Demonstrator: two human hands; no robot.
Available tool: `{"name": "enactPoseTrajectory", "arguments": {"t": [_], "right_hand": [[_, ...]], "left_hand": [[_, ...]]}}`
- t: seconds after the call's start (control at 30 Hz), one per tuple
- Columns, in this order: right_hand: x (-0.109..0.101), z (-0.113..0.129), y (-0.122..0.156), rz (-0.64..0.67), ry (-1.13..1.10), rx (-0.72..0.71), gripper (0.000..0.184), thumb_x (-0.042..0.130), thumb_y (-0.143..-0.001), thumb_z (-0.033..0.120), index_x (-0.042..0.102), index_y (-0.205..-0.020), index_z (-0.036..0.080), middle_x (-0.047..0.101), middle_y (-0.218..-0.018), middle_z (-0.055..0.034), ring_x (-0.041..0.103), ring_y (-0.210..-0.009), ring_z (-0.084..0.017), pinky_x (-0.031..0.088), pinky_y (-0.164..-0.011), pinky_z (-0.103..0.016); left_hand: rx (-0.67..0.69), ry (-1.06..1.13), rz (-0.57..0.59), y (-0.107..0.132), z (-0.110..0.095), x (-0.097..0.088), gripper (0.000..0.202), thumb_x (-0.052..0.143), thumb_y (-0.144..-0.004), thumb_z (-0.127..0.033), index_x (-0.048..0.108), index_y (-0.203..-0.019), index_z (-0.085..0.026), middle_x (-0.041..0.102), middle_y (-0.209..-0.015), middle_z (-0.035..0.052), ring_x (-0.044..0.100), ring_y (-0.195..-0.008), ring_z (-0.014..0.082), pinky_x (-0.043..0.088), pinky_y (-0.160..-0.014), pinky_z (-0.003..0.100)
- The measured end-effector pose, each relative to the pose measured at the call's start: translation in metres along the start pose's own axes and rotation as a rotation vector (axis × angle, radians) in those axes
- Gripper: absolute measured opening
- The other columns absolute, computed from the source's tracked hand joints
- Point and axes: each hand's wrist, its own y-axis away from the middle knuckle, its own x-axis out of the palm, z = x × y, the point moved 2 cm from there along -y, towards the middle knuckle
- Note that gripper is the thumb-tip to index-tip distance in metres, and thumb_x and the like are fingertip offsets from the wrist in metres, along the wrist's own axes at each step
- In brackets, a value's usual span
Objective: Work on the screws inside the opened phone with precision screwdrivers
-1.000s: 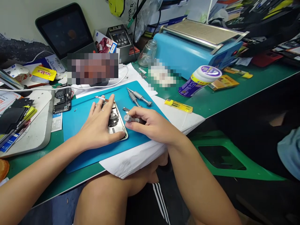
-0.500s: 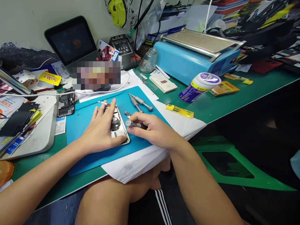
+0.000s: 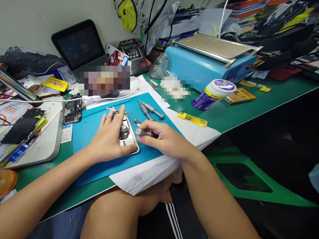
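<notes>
An opened phone body (image 3: pixel 127 136) lies face down on a blue work mat (image 3: pixel 94 166). My left hand (image 3: pixel 109 137) rests flat on it, fingers spread, thumb along its near edge, with a cigarette (image 3: pixel 109 109) between the fingertips. My right hand (image 3: pixel 161 137) sits just right of the phone, fingers closed round a small grey screwdriver (image 3: pixel 142 132) whose cap end points left. Two more grey screwdrivers (image 3: pixel 151 110) lie on the mat behind my right hand.
A second opened phone (image 3: pixel 72 111) lies at the mat's left, beside a white tray (image 3: pixel 47 142) with dark parts. A yellow tool (image 3: pixel 191 119), a purple-labelled tub (image 3: pixel 214 89), a blue machine (image 3: pixel 209 56), a glass jar (image 3: pixel 160 64) and a tablet (image 3: pixel 79 48) stand behind. A green stool (image 3: pixel 239 172) is below right.
The view has shifted slightly, so everything sits lower and more to the right. Both hands keep their hold and place on the phone and screwdriver.
</notes>
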Motion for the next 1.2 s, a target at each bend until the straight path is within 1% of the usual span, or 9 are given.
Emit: {"name": "enactPoseTrajectory", "arguments": {"t": [0.33, 0.6, 0.87, 0.97, 1.07, 1.1, 1.13, 1.17, 1.2], "right_hand": [[0.001, 0.000, 0.000, 0.005, -0.004, -0.001, 0.017, 0.066, -0.093, 0.039, 0.064, -0.090, 0.022, 0.060, -0.082, 0.0012, 0.053, -0.075, -0.015, 0.041, -0.069, -0.028], [0.001, 0.000, 0.001, 0.004, -0.005, 0.004, 0.017, 0.066, -0.094, 0.039, 0.064, -0.090, 0.022, 0.060, -0.084, 0.0016, 0.053, -0.076, -0.015, 0.041, -0.071, -0.028], [0.001, -0.001, -0.003, 0.006, 0.011, -0.013, 0.017, 0.066, -0.094, 0.038, 0.064, -0.091, 0.022, 0.060, -0.083, 0.0021, 0.054, -0.074, -0.014, 0.042, -0.069, -0.026], [-0.001, 0.002, -0.003, -0.056, 0.011, -0.074, 0.012, 0.068, -0.092, 0.034, 0.065, -0.090, 0.022, 0.061, -0.080, 0.0025, 0.053, -0.071, -0.013, 0.042, -0.065, -0.026], [0.001, 0.014, 0.011, -0.234, -0.077, -0.195, 0.003, 0.067, -0.092, 0.025, 0.068, -0.093, 0.023, 0.066, -0.083, 0.0011, 0.054, -0.065, -0.012, 0.043, -0.059, -0.025], [0.005, 0.020, 0.020, -0.267, -0.133, -0.235, 0.007, 0.065, -0.093, 0.025, 0.070, -0.098, 0.024, 0.068, -0.085, 0.0005, 0.054, -0.062, -0.011, 0.043, -0.057, -0.025], [0.011, 0.028, 0.031, -0.262, -0.197, -0.273, 0.014, 0.063, -0.096, 0.027, 0.072, -0.106, 0.027, 0.068, -0.082, 0.0012, 0.050, -0.056, -0.011, 0.041, -0.052, -0.025], [0.020, 0.036, 0.042, -0.200, -0.255, -0.315, 0.021, 0.061, -0.099, 0.031, 0.073, -0.116, 0.030, 0.066, -0.071, 0.0032, 0.045, -0.049, -0.010, 0.039, -0.048, -0.025], [0.028, 0.045, 0.053, -0.145, -0.296, -0.340, 0.027, 0.057, -0.101, 0.037, 0.072, -0.122, 0.032, 0.064, -0.065, 0.0037, 0.046, -0.046, -0.011, 0.040, -0.047, -0.026]], "left_hand": [[-0.011, 0.017, 0.009, 0.000, -0.001, 0.000, 0.127, 0.074, -0.078, -0.059, -0.003, -0.168, -0.013, 0.006, -0.175, 0.0162, -0.007, -0.161, 0.0411, 0.008, -0.129, 0.064], [-0.022, 0.002, 0.028, -0.001, -0.001, 0.000, 0.127, 0.072, -0.078, -0.060, -0.003, -0.168, -0.012, 0.004, -0.175, 0.0167, -0.009, -0.160, 0.0423, 0.008, -0.129, 0.064], [0.003, 0.009, 0.005, 0.001, -0.001, 0.000, 0.125, 0.073, -0.079, -0.060, -0.002, -0.168, -0.014, 0.004, -0.175, 0.0147, -0.008, -0.161, 0.0399, 0.010, -0.129, 0.063], [-0.003, 0.043, -0.004, 0.002, 0.000, -0.002, 0.121, 0.068, -0.081, -0.063, 0.000, -0.168, -0.014, 0.005, -0.175, 0.0123, -0.006, -0.162, 0.0388, 0.012, -0.129, 0.063], [-0.019, 0.103, -0.035, 0.003, 0.003, -0.002, 0.112, 0.062, -0.086, -0.065, 0.002, -0.169, -0.018, 0.006, -0.175, 0.0074, -0.003, -0.162, 0.0376, 0.014, -0.129, 0.062], [-0.024, 0.128, -0.050, 0.003, 0.004, -0.002, 0.110, 0.060, -0.087, -0.066, 0.004, -0.169, -0.019, 0.006, -0.175, 0.0060, -0.002, -0.162, 0.0373, 0.015, -0.129, 0.062], [-0.031, 0.152, -0.067, 0.003, 0.006, -0.003, 0.107, 0.059, -0.089, -0.067, 0.006, -0.169, -0.020, 0.007, -0.175, 0.0050, -0.001, -0.162, 0.0369, 0.015, -0.129, 0.062], [-0.038, 0.173, -0.087, 0.003, 0.007, -0.003, 0.103, 0.058, -0.091, -0.066, 0.008, -0.169, -0.021, 0.008, -0.175, 0.0046, 0.001, -0.162, 0.0363, 0.015, -0.129, 0.061], [-0.046, 0.188, -0.107, 0.003, 0.008, -0.004, 0.100, 0.057, -0.092, -0.065, 0.010, -0.169, -0.021, 0.010, -0.175, 0.0049, 0.003, -0.162, 0.0357, 0.016, -0.130, 0.060]]}}
